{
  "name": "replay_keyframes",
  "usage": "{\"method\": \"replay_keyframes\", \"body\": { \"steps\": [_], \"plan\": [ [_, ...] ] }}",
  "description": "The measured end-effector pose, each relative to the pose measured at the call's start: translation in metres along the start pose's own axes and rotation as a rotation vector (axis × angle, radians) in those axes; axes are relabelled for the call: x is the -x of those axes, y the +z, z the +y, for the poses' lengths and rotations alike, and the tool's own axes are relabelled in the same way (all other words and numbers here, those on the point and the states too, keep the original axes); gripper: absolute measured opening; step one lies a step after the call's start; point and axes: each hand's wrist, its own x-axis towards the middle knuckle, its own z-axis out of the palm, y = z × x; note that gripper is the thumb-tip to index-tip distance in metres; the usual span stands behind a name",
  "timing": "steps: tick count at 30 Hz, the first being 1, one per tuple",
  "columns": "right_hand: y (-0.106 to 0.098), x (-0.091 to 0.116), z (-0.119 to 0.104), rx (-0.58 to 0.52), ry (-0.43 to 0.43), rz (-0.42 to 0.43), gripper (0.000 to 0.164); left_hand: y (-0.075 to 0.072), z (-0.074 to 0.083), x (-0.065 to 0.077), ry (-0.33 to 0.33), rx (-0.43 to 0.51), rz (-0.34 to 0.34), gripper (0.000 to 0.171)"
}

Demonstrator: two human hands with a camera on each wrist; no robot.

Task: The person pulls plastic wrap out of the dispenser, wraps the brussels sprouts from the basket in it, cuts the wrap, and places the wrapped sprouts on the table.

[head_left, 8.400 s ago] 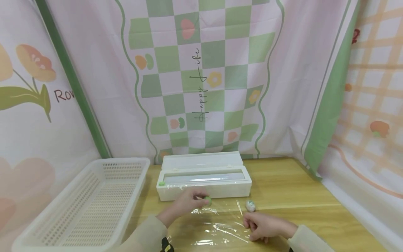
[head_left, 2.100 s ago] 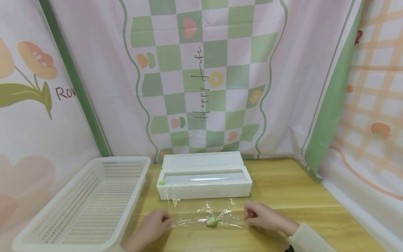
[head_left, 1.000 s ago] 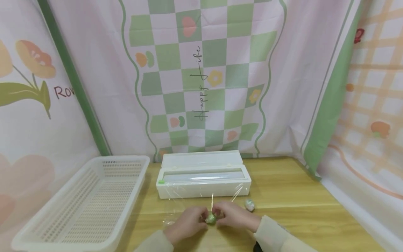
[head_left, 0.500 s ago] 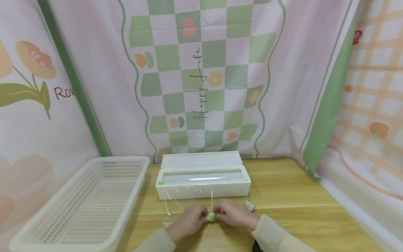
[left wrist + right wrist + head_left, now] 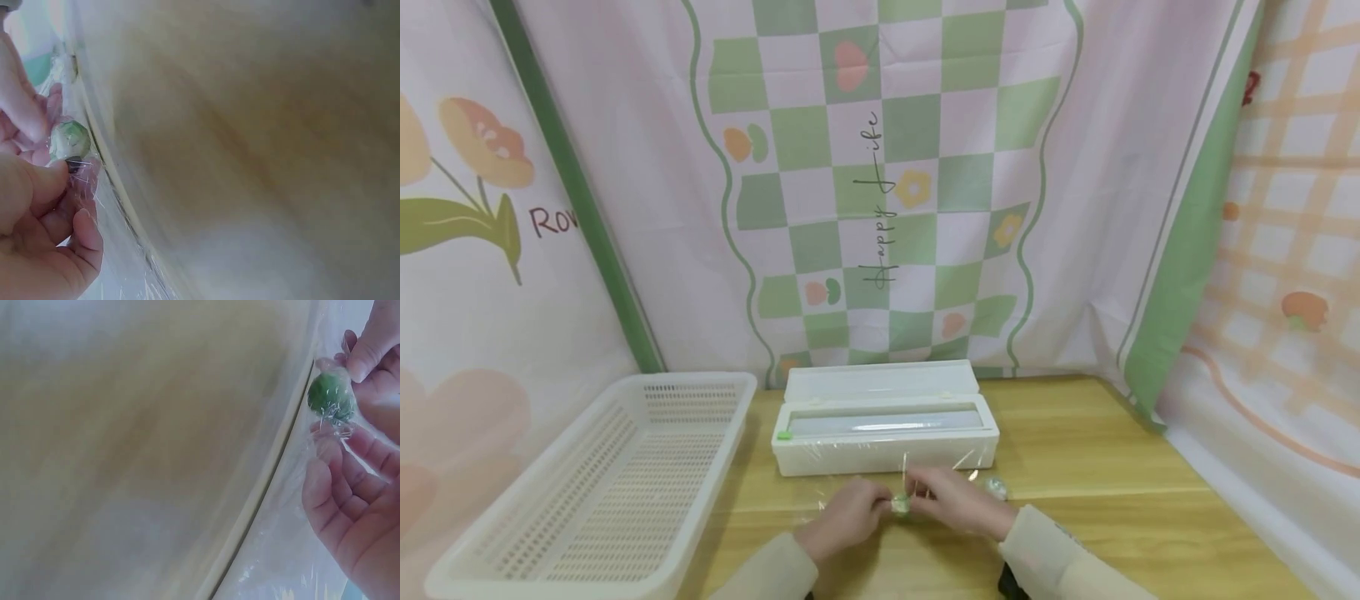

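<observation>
A small green-and-white Brussels sprout [image 5: 901, 504], wrapped in clear cling film [image 5: 81, 181], is between my two hands in front of the white box. My left hand [image 5: 847, 518] pinches the wrapped sprout at its left side, the thumb against it in the left wrist view. From the right, my right hand [image 5: 958, 500] pinches bunched film beside the sprout. The right wrist view shows the sprout's darker green side [image 5: 330, 397] under creased film. Loose film spreads around both hands toward the box. A second film-wrapped ball [image 5: 996, 488] lies just beyond the right hand.
A white cling film dispenser box [image 5: 883, 454] stands behind the hands, its lid raised, the roll visible inside and a green slider at its left end. To the left is a white perforated basket [image 5: 625, 492]. Patterned curtains [image 5: 880, 208] enclose the wooden table [image 5: 1075, 450].
The left hand first held the bare sprout over the spread film; later the sprout lay on it with hands apart. Now the hands have come together at the wrapped sprout, slightly farther forward.
</observation>
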Motion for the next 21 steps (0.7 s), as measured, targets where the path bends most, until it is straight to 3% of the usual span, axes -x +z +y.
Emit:
{"method": "replay_keyframes", "body": {
  "steps": [5,11,14,21],
  "plan": [
    [-0.0021,-0.0005,-0.0011,0.044,0.003,-0.037,0.028,0.0003,-0.0041,-0.0027,-0.008,0.013,-0.008,0.007],
    [-0.0018,-0.0023,-0.0013,0.174,-0.076,-0.001,0.020,0.0000,-0.0036,-0.0053,-0.037,0.028,-0.021,0.008],
    [-0.0022,-0.0044,0.0000,0.197,-0.070,0.012,0.017,-0.0008,-0.0030,-0.0040,-0.035,-0.022,-0.002,0.010],
    [-0.0040,-0.0049,0.0017,0.229,-0.070,0.062,0.010,-0.0020,-0.0046,-0.0012,0.119,-0.253,0.100,0.026]
  ]
}}
